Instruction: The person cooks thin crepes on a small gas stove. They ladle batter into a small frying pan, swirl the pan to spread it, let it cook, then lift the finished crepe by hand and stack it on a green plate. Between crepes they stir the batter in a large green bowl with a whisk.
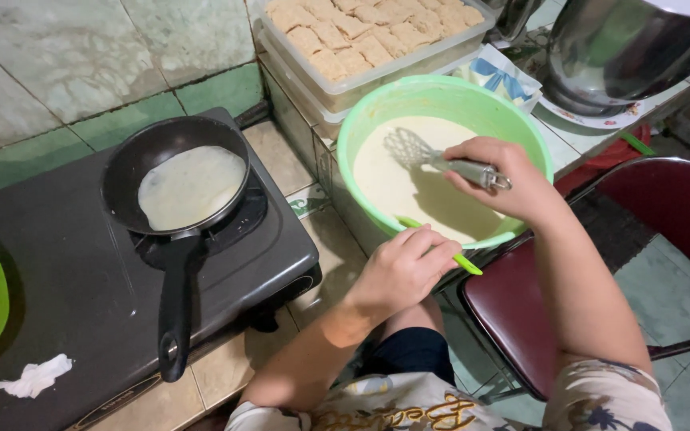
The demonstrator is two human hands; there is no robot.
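Right hand (498, 177) grips the whisk (433, 156) in the batter, left hand (406, 267) closed on the green bowl (441, 94) rim, right of the pan (173, 179). Stirring step; steady bowl needed.

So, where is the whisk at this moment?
In the head view, right of centre: the whisk is in the right hand, over batter in the green bowl.
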